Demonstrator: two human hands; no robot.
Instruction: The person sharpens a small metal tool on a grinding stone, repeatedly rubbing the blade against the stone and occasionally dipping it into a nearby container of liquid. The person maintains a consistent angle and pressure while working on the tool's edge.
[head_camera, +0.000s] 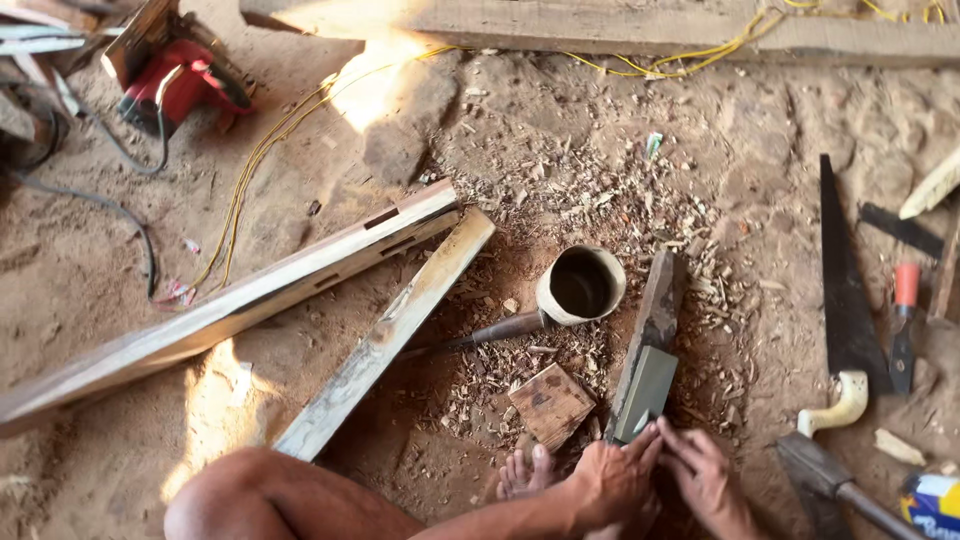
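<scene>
From my remote seat I lose a good deal at the bottom edge: my wrists, forearms and bent knee (270, 495) run out of frame, and a blue-and-yellow package (935, 500) at the lower right is cut off. What my fingertips pin against the sharpening stone (648, 392) is only a small pale sliver (a blade, perhaps; I cannot tell).

The stone is a grey-green rectangular block, smooth-faced, seated on a dark, worn wooden holder (660, 300) that slopes away from me across sandy earth littered with wood chips. Just beside it lie a square reddish wood block (550, 403), my bare toes (527, 472), and a rough clay-coloured pot (582, 285) with a wooden-handled tool (495, 332) next to it. Two long pale planks (300, 280) lie to the left, one with cut mortise slots.

My left hand (612, 482) and right hand (706, 478) meet at the stone's near end, fingers (645, 445) stretched flat and close together, pressing down rather than curled around anything. A handsaw (845, 310) with a pale handle lies well apart at right.
</scene>
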